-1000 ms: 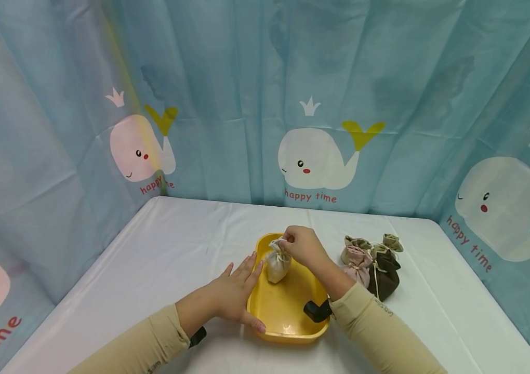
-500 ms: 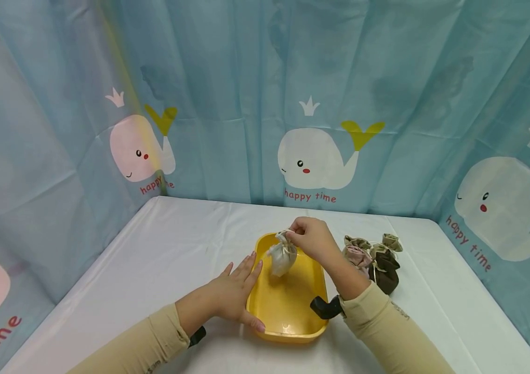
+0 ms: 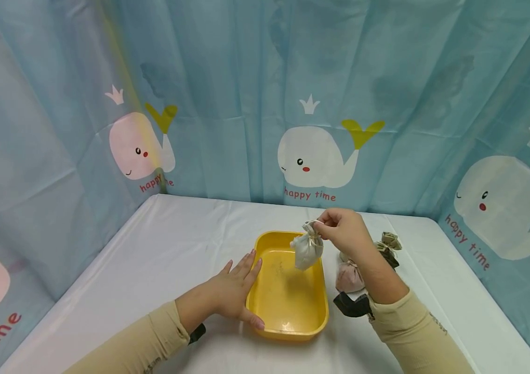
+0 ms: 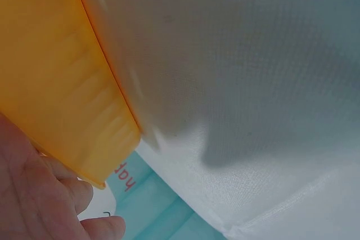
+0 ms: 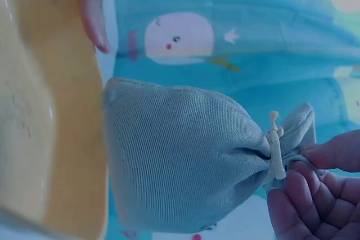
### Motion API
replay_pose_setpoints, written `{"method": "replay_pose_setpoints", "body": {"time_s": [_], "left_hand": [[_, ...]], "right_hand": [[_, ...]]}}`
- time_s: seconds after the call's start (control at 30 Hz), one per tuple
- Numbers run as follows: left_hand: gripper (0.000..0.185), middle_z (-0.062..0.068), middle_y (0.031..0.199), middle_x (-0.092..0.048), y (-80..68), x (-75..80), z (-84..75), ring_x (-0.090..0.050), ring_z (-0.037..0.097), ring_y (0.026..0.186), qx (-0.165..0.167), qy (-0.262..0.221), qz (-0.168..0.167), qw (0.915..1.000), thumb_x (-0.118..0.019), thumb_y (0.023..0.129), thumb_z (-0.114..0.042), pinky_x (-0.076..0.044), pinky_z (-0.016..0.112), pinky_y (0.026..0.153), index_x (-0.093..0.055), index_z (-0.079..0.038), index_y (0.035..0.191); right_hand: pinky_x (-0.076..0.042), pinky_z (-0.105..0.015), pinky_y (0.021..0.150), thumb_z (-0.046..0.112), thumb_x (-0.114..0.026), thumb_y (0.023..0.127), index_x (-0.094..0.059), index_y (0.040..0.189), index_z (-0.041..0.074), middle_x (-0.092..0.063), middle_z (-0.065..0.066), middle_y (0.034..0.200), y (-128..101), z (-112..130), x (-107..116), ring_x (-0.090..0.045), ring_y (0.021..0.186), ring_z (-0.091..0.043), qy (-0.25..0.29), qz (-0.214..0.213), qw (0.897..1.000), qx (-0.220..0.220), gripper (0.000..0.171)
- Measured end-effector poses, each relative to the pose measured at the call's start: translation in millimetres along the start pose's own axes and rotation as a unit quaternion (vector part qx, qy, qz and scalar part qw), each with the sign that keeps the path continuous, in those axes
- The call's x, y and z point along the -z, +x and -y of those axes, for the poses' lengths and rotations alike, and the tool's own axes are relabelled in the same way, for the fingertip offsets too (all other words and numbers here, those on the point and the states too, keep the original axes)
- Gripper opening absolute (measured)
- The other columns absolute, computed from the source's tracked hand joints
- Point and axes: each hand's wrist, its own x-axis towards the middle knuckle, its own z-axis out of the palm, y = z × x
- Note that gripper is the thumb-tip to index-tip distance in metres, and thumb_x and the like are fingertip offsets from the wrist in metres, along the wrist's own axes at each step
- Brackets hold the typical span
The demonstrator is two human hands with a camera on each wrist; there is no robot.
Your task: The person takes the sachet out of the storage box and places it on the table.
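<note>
A filled white drawstring pouch [image 3: 308,251] hangs over the far right edge of a yellow plastic tray [image 3: 288,332]. My right hand [image 3: 346,231] pinches its gathered neck between thumb and fingers. In the right wrist view the pouch [image 5: 185,155] looks pale grey, with a cord tied at the neck. My left hand [image 3: 234,291] lies with spread, straight fingers along the tray's left rim. The left wrist view shows those fingers against the outside of the tray [image 4: 67,82]. Inside the tray, only its bare yellow floor shows.
To the right of the tray stand several more pouches: a pink one [image 3: 350,278] and darker ones [image 3: 388,249] partly covered by my right forearm. A white cloth [image 3: 190,244] covers the table. Blue whale-print curtains [image 3: 227,104] close off the back and sides.
My right hand has lifted the white pouch from inside the tray and carried it right, up to the tray's far right rim. My left hand has stayed on the left rim.
</note>
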Motion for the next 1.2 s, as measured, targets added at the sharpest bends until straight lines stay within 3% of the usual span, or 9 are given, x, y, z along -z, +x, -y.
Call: {"method": "replay_pose_setpoints", "body": {"time_s": [0.33,0.6,0.9,1.2], "left_hand": [[0.133,0.014,0.151,0.014,-0.9,1.8,-0.5,0.005,0.026,0.140,0.004,-0.002,0.000,1.0000,-0.043,0.051,-0.090,-0.009,0.054,0.108,0.001,-0.009,0.147],[0.133,0.014,0.152,0.013,-0.4,0.1,-0.6,0.003,0.027,0.140,0.003,-0.001,-0.004,1.0000,-0.043,0.052,-0.090,-0.010,0.054,0.107,0.001,-0.009,0.147],[0.133,0.014,0.152,0.013,0.4,0.3,-1.0,0.004,0.027,0.140,0.003,-0.007,0.000,1.0000,-0.045,0.051,-0.090,-0.009,0.054,0.108,0.001,-0.009,0.148],[0.133,0.013,0.151,0.014,-0.4,1.7,-0.8,0.005,0.026,0.140,0.004,-0.010,0.004,0.9999,-0.047,0.053,-0.088,-0.009,0.054,0.108,0.001,-0.009,0.147]], "right_hand": [[-0.041,-0.028,0.050,0.027,-0.064,0.085,-0.062,0.078,0.008,-0.055,-0.004,0.064,-19.3,-15.9,42.9,-0.047,0.060,-0.019,-0.047,-0.045,0.998,0.007,0.020],[-0.041,-0.028,0.048,0.030,-0.062,0.086,-0.061,0.079,0.006,-0.055,-0.004,0.064,-40.8,-35.9,65.0,-0.047,0.060,-0.018,-0.074,-0.059,0.995,-0.021,0.024],[-0.037,-0.029,0.046,0.029,-0.061,0.087,-0.059,0.078,0.006,-0.054,-0.002,0.062,-61.0,-60.5,76.7,-0.044,0.056,-0.014,-0.096,-0.058,0.993,-0.039,0.025],[-0.037,-0.031,0.046,0.029,-0.060,0.087,-0.059,0.076,0.006,-0.060,0.000,0.063,-78.4,-77.9,76.5,-0.056,0.062,-0.015,-0.107,-0.028,0.989,-0.103,0.026]]}}
